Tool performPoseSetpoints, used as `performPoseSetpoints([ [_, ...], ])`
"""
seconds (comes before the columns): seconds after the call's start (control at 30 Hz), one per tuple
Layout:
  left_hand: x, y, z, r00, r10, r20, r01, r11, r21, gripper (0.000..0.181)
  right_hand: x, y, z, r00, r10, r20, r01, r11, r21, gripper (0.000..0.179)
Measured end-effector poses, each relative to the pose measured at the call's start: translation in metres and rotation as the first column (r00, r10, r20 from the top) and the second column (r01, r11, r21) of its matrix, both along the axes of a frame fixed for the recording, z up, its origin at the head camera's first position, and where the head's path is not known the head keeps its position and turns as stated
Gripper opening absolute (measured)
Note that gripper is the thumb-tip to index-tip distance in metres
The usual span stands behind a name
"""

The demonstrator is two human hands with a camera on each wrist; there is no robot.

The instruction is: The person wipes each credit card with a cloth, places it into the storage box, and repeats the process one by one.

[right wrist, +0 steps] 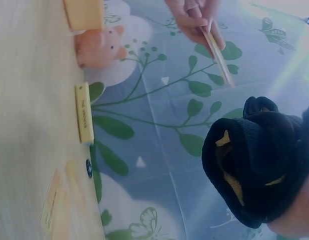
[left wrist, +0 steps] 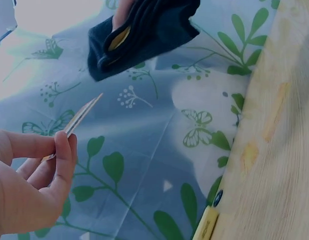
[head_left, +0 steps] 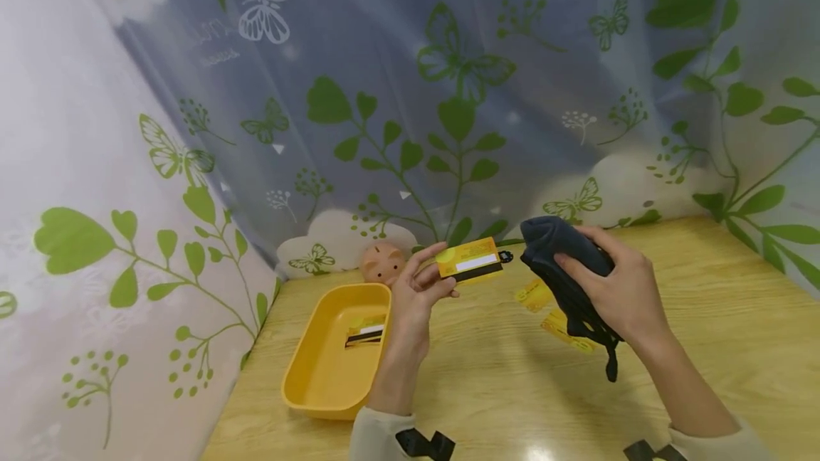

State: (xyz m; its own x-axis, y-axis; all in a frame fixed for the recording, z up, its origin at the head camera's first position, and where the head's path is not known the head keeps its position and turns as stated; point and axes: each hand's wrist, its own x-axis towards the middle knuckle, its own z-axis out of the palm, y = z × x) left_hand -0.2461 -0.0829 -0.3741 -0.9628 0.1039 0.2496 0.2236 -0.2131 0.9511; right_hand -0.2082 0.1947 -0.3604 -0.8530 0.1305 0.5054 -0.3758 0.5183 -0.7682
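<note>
Between thumb and fingers my left hand (head_left: 416,297) pinches a yellow card (head_left: 470,255) with a white strip and a black stripe. Edge-on, the same card (left wrist: 83,114) slants up from the fingertips in the left wrist view. My right hand (head_left: 618,279) grips a dark blue fabric pouch (head_left: 557,251) with a dangling cord, raised over the table. Its opening faces the left hand, and yellow pieces (right wrist: 233,187) show inside it in the right wrist view. Card and pouch are apart. Below the pouch, yellow cards (head_left: 564,331) lie on the table.
An orange-yellow tray (head_left: 320,393) stands beside my left forearm, with striped yellow cards (head_left: 366,333) inside. Behind it sits a pink piggy bank (head_left: 382,264). A narrow yellow box (right wrist: 84,114) and a small black round object (right wrist: 89,168) are at the table's back edge, by the patterned curtain (head_left: 384,91).
</note>
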Motion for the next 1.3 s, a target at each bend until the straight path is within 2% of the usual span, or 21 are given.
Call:
performPoseSetpoints([
  [0.2,-0.001,-0.029,0.000,0.999,0.037,0.004,-0.037,0.999,-0.029,0.055,0.003,0.016,-0.008,1.000,0.016,0.025,-0.017,0.999,0.035,0.050],
  [0.43,-0.005,-0.077,-0.003,0.991,0.130,0.021,-0.129,0.989,-0.073,0.053,0.007,0.033,-0.017,0.999,0.022,0.040,-0.025,0.997,0.075,0.048],
  [0.6,-0.002,-0.105,-0.005,0.982,0.184,0.047,-0.180,0.980,-0.083,0.053,0.009,0.042,-0.022,0.997,0.017,0.074,-0.023,0.996,0.081,0.051],
  [0.73,0.000,-0.128,-0.004,0.967,0.247,0.061,-0.235,0.960,-0.151,0.053,0.009,0.049,-0.022,0.996,0.008,0.087,-0.016,0.996,0.091,0.052],
  [0.87,0.000,-0.151,-0.009,0.948,0.307,0.088,-0.275,0.925,-0.262,0.053,0.009,0.056,-0.023,0.997,-0.002,0.079,-0.006,0.995,0.100,0.051],
  [0.97,-0.003,-0.166,-0.016,0.931,0.341,0.127,-0.283,0.898,-0.336,0.054,0.009,0.061,-0.025,0.997,-0.001,0.080,-0.006,0.996,0.094,0.050],
  [1.03,-0.006,-0.175,-0.022,0.923,0.352,0.155,-0.276,0.887,-0.369,0.055,0.009,0.063,-0.025,0.996,-0.002,0.086,-0.006,0.996,0.093,0.051],
  [1.3,-0.020,-0.190,-0.045,0.913,0.334,0.236,-0.213,0.881,-0.422,0.057,0.011,0.066,-0.028,0.996,-0.009,0.092,0.001,0.996,0.089,0.051],
])
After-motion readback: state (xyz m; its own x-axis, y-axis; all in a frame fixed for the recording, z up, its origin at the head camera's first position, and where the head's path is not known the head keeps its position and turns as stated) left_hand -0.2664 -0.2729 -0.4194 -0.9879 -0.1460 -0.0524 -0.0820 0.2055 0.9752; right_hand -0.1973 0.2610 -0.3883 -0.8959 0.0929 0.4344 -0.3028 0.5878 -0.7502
